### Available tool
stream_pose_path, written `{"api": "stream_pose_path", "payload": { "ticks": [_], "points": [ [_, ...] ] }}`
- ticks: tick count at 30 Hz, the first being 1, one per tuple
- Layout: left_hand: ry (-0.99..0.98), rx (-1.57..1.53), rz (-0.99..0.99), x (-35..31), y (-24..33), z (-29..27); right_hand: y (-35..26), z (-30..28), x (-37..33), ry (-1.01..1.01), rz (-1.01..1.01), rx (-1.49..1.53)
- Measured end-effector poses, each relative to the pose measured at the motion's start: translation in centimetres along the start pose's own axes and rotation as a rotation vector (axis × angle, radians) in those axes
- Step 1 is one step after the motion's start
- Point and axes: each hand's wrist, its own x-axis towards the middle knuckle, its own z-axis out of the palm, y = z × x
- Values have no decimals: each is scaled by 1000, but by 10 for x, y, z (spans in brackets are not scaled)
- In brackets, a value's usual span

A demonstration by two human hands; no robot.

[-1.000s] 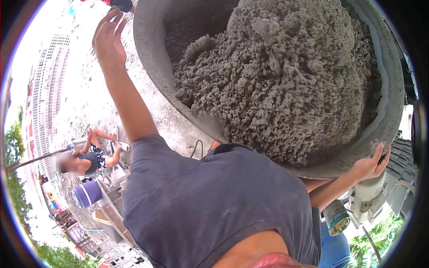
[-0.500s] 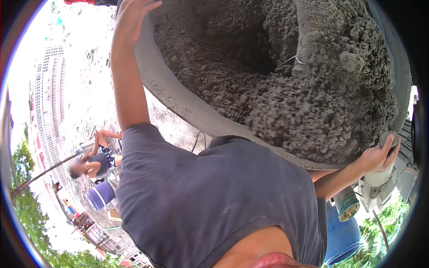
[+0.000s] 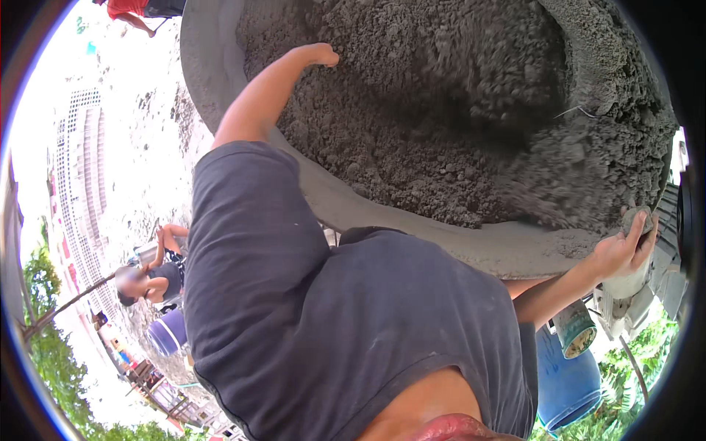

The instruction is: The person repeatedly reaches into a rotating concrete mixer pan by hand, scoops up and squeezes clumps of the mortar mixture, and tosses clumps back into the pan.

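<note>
A big round drum (image 3: 353, 202), grey with cement, fills the upper picture. Inside it lies a crumbly grey cement mix (image 3: 412, 147), its middle and right part smeared by motion. My left hand (image 3: 320, 55) reaches over the drum's left wall and hangs above the mix. Its fingers are curled in, and whatever they might hold is hidden. At the drum's right edge my right hand (image 3: 618, 253) has its fingers wrapped round a rounded, cement-coated grey knob (image 3: 634, 220). A thin pale strand (image 3: 577, 112) sticks out of the mix.
Below my right forearm are a cement-stained can (image 3: 576, 331) and a blue barrel (image 3: 566, 382). On the left a person (image 3: 158, 275) sits beside a purple bucket (image 3: 169, 331). Another person in red (image 3: 129, 11) stands at the far top left. Hollow blocks (image 3: 84, 147) line the left side.
My left hand has swung right from the drum's rim to above the mix, its fingers now curled. The mix and the strand have shifted. My right hand stays at the knob.
</note>
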Motion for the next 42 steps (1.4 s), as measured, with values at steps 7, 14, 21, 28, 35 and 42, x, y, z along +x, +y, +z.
{"api": "stream_pose_path", "payload": {
  "ticks": [7,14,21,28,35,42],
  "points": [
    [124,-488,153,14,0,28,-4,8,0,-61,-51,-125],
    [-368,-103,175,-34,36,21,0,4,0,-102,-52,-164],
    [-456,553,347,-49,49,33,-1,9,-1,-95,-53,-84],
    [-78,591,392,-70,31,43,-30,28,-11,-536,373,-264],
    [-55,-767,355,-149,89,-5,-82,43,-33,-751,343,144],
    [-499,-270,1047,-290,192,49,-85,34,-78,-1577,162,-199]
  ]
}}
